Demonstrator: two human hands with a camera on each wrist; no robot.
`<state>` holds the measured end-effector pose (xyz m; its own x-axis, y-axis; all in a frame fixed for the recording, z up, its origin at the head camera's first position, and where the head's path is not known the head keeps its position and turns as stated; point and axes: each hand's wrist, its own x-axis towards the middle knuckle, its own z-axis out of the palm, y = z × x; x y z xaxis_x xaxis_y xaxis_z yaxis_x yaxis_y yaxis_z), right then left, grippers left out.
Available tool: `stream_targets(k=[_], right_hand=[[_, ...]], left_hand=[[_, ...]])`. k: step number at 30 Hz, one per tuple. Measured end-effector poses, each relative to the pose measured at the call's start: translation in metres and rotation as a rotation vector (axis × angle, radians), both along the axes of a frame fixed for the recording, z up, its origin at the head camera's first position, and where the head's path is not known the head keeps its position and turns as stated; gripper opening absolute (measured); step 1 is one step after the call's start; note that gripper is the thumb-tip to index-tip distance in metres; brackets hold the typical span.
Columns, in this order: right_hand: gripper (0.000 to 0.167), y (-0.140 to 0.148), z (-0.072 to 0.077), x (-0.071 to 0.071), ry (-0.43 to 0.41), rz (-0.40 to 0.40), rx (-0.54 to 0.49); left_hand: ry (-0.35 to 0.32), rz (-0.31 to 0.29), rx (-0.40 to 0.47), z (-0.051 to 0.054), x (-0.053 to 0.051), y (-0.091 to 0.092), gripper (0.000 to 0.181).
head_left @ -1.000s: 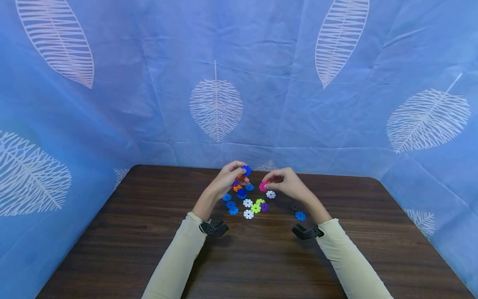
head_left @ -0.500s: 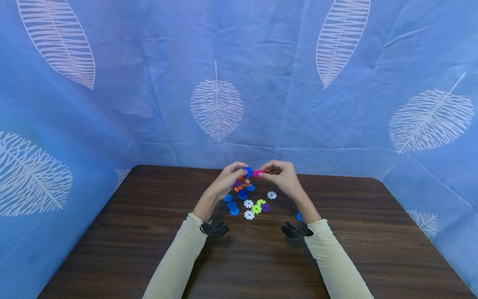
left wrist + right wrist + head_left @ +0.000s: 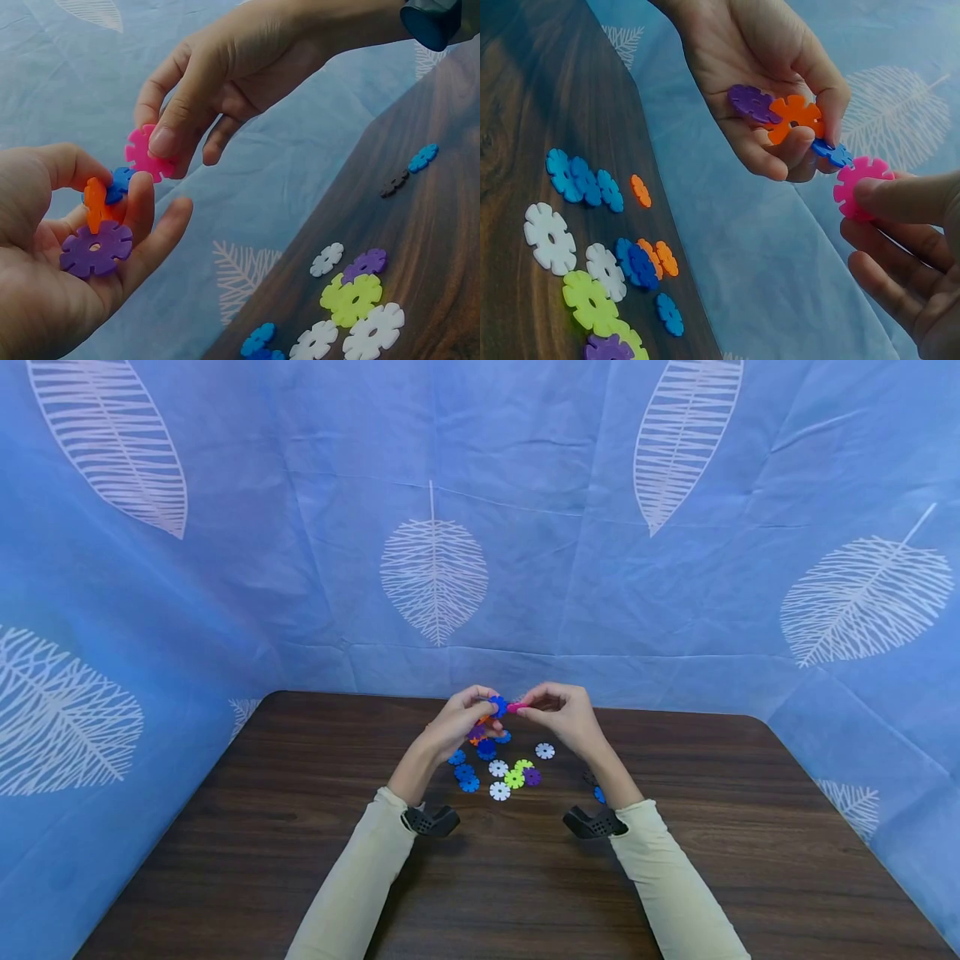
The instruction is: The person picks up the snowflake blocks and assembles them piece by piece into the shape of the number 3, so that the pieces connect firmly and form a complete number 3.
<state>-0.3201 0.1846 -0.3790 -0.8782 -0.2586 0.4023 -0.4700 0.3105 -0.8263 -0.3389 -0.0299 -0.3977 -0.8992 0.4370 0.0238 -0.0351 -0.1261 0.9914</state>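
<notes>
My left hand (image 3: 457, 722) pinches a short joined chain of notched plastic snowflake discs above the table. The chain has a purple disc (image 3: 96, 249), an orange disc (image 3: 796, 120) and a blue disc (image 3: 498, 706) at its right end. Between thumb and fingers of my right hand (image 3: 564, 714) is a pink snowflake disc (image 3: 861, 187). Its edge meets the blue disc's edge; whether the slots are engaged, I cannot tell. Part of the blue disc is hidden by left fingers in the left wrist view.
Below the hands, loose discs lie on the dark wooden table (image 3: 300, 860): white (image 3: 499, 791), lime green (image 3: 514, 778), purple (image 3: 532, 776), several blue (image 3: 564, 174) and orange (image 3: 640, 190). A blue disc (image 3: 424, 157) and a dark disc (image 3: 394, 183) lie apart on the right.
My right hand has moved up and left, carrying the pink disc from above the table to the blue disc. The pink disc now looks more edge-on. The left hand has barely moved.
</notes>
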Motion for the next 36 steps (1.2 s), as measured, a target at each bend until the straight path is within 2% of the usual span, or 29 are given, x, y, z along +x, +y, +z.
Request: stream_targets(k=[8,14,18,26,36], right_hand=[[0.006,-0.0027,-0.0009,0.0015,0.049,-0.014,0.015],[0.005,-0.0061,-0.0009,0.0017,0.061,-0.021,0.016],[0.005,-0.0059,-0.0010,0.0021,0.055,-0.023,0.008],[0.005,-0.0019,0.0000,0.0026,0.085,0.003,-0.011],[0.004,-0.0018,0.0000,0.0011,0.121,0.011,-0.006]], left_hand=[[-0.002,-0.017,0.028,-0.0014,0.0016,0.0001,0.017],[0.031,0.017,-0.012,-0.0019,0.0020,0.0000,0.020],[0.035,0.023,-0.007,-0.0019,0.0023,0.0005,0.020],[0.055,-0.012,0.037,-0.0019,0.0030,0.0018,0.011],[0.089,-0.037,0.013,-0.0017,0.0045,0.0037,0.009]])
